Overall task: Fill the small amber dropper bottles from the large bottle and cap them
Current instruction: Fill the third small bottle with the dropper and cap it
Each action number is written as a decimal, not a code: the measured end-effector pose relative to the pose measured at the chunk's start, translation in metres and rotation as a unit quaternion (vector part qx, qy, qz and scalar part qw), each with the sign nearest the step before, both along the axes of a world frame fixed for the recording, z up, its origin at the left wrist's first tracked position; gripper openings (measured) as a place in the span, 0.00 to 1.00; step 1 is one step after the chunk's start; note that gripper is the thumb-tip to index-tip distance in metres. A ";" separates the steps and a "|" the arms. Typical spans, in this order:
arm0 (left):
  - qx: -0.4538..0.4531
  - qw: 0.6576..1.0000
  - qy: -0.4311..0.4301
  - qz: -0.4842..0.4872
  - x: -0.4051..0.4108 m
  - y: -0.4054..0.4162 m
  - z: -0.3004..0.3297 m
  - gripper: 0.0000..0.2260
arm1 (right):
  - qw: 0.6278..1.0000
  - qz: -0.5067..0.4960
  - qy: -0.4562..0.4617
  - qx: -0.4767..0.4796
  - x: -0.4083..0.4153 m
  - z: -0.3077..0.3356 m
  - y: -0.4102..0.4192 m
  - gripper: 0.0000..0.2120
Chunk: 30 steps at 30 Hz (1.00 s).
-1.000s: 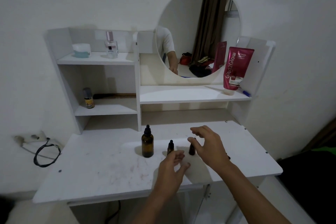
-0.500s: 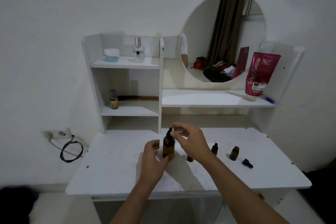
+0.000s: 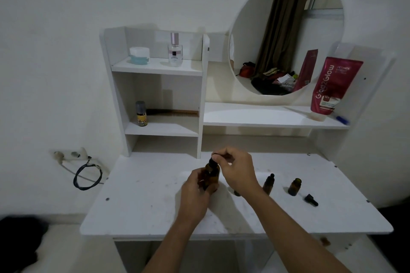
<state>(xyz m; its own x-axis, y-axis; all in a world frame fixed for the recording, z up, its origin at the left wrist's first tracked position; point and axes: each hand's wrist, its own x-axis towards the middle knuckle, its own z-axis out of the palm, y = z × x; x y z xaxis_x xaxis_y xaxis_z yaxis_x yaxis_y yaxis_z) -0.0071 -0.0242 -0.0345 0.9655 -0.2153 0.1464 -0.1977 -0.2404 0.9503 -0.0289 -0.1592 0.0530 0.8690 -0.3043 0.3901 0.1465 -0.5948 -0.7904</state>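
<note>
Stage: opening of large bottle [image 3: 211,175], early in sequence.

Large bottle: upright on counter [image 3: 142,206], near centre. Left hand [image 3: 195,190] clenched round amber body, holding steady. Right hand [image 3: 237,170] over top, fingertips [image 3: 218,154] pinched on black dropper cap [image 3: 213,160]. Cap seated on neck or only just lifted: cannot tell.

Small bottles, at 3 o'clock from large bottle, in a row along counter:
- capped small bottle [image 3: 269,183], upright, just beside right wrist;
- open small bottle [image 3: 294,186], upright, no cap, further toward 3 o'clock;
- loose dropper cap [image 3: 311,199], lying on its side at 4 o'clock from open small bottle, near but not touching.
- A further dark object partly hidden under right wrist: identity not determinable.

Done, as judged: one small bottle uncapped and ready to receive liquid. Fill level inside any amber glass: not readable.

Remaining, as judged: removal of large bottle's dropper, transfer of liquid into open small bottle, refitting of loose dropper cap, then same cycle for capped small bottle.
</note>
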 end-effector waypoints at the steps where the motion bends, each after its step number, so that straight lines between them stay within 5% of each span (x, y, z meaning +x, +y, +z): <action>1: 0.002 1.000 0.001 0.001 0.001 0.000 0.000 0.19 | 1.000 -0.002 -0.003 -0.003 0.000 -0.001 0.000 0.03; 12: 0.020 1.000 0.001 0.007 0.001 -0.002 -0.004 0.20 | 1.000 -0.014 -0.022 -0.009 -0.013 0.004 0.011 0.05; 22: 0.085 0.995 -0.042 0.031 -0.009 -0.002 -0.001 0.21 | 0.993 -0.005 -0.087 0.082 -0.029 0.064 0.002 0.06; 30: -0.023 0.993 0.008 0.117 -0.035 -0.008 0.001 0.31 | 0.985 -0.009 -0.145 0.091 -0.059 0.083 -0.022 0.08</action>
